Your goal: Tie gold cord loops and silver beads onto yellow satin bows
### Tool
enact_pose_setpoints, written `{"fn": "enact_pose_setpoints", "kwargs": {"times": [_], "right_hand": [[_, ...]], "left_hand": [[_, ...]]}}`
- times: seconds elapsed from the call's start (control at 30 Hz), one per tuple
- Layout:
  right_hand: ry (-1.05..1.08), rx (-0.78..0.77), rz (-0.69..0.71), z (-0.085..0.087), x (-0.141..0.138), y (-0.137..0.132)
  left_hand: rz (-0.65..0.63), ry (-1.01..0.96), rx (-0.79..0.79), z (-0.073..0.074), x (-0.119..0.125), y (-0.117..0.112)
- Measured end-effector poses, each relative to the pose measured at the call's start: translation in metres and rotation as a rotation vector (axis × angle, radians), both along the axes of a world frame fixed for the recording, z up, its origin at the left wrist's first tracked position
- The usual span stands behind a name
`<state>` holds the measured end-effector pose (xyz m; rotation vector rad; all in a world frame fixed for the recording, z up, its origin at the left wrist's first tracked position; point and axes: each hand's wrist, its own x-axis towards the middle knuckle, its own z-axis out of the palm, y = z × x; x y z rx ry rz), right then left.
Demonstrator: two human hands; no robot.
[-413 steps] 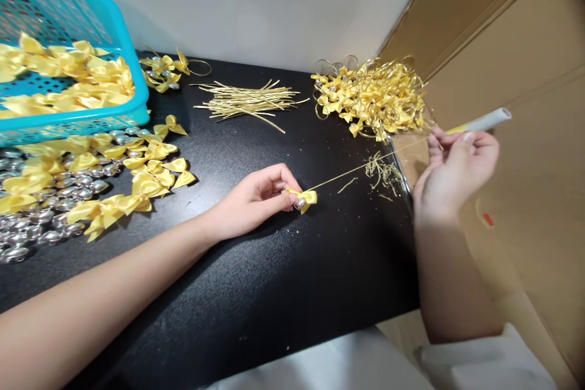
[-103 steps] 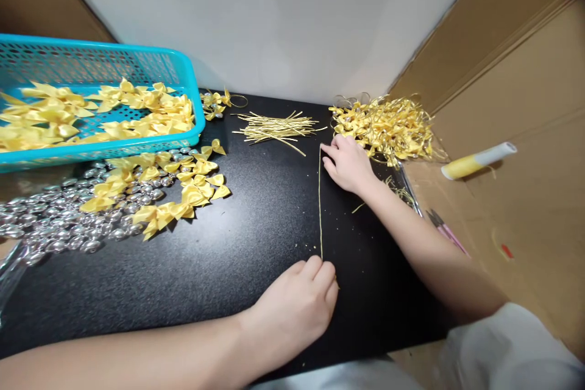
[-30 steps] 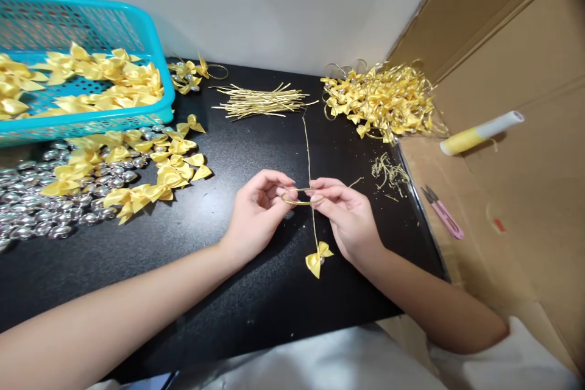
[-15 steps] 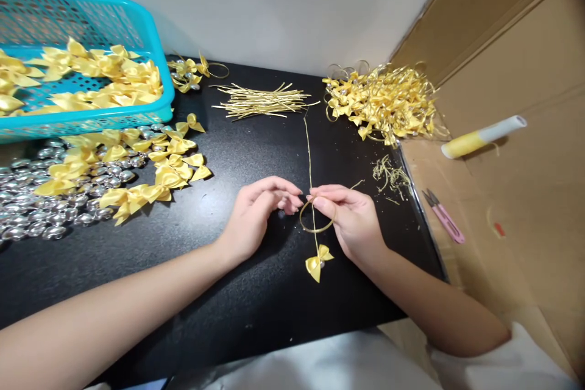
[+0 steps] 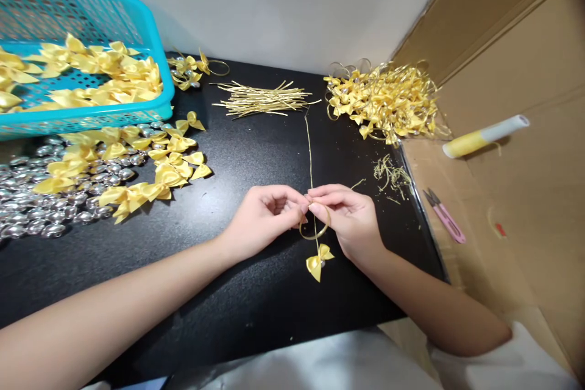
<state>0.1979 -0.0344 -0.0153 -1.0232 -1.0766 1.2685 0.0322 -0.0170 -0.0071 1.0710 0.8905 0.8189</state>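
A thin gold cord runs from the far strip pile toward me and curls into a small loop between my hands. A yellow satin bow with a silver bead hangs at its near end on the black table. My left hand pinches the loop's left side with thumb and forefinger. My right hand pinches the cord where the loop crosses, fingers closed. Both hands touch at the fingertips.
A turquoise basket of yellow bows stands far left, with loose bows and silver beads before it. Cut gold strips lie at the back, finished looped bows at back right. A glue stick and pink snips lie on cardboard.
The loop in the cord has tightened and tilted downward. My left hand has moved right until its fingertips meet my right hand's. The bow has stayed in place.
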Motion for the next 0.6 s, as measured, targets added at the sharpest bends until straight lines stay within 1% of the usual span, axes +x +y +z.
{"fn": "enact_pose_setpoints", "kwargs": {"times": [0.23,0.43,0.6], "right_hand": [[0.0,-0.019,0.007,0.0,-0.0022,0.0001],[-0.038,0.004,0.004,0.0002,0.0005,0.0015],[-0.069,0.024,0.017,0.0014,0.0005,0.0012]], "left_hand": [[0.001,0.011,0.031,0.002,0.002,-0.0015],[0.01,0.076,0.079,-0.0031,0.0029,-0.006],[0.01,0.04,0.11,-0.0049,0.0003,-0.0046]]}}
